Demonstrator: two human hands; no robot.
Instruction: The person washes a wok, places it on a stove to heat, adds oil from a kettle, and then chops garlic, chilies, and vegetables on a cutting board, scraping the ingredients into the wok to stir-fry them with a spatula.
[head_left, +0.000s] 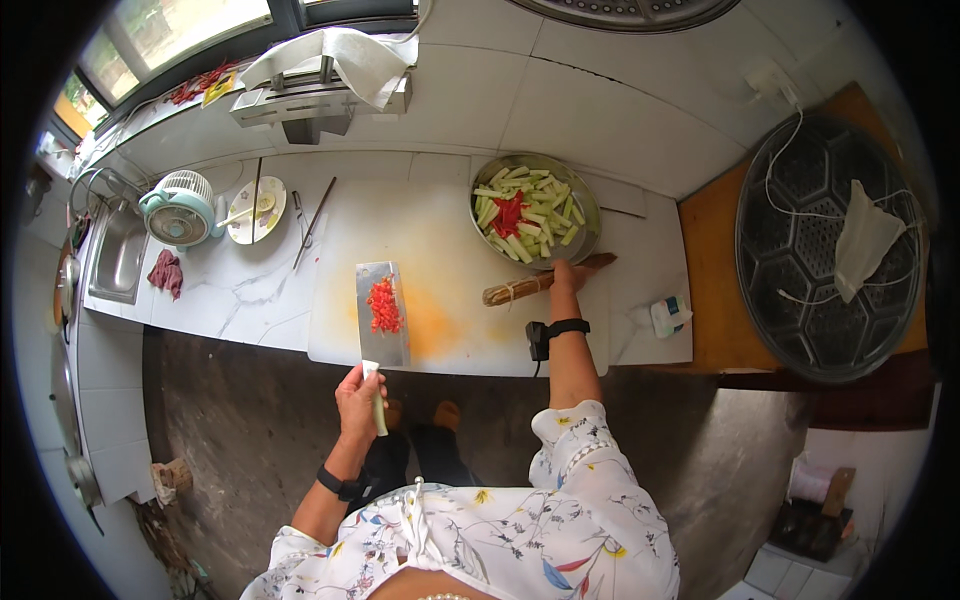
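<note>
My left hand (361, 401) grips the pale handle of a cleaver (365, 330), held nearly flat over the front of a white cutting board (337, 225). Finely chopped red pepper (385, 307) lies on its blade. My right hand (567, 276) is closed around a string-tied bundle of thin brown sticks (517, 289), like a bamboo scrubbing brush; the fingers are mostly hidden. Just beyond that hand, close to the rim, stands a round metal basin (592, 225). Inside it are pale green vegetable strips (551, 195) with a heap of cut red pepper (508, 216) on top.
To the left are a plate (276, 199) with a spoon, chopsticks (315, 223), a small fan (178, 210), a cloth (166, 274) and a sink (118, 259). A tissue pack (670, 316) and a large dark perforated tray (817, 330) with a cable are on the right.
</note>
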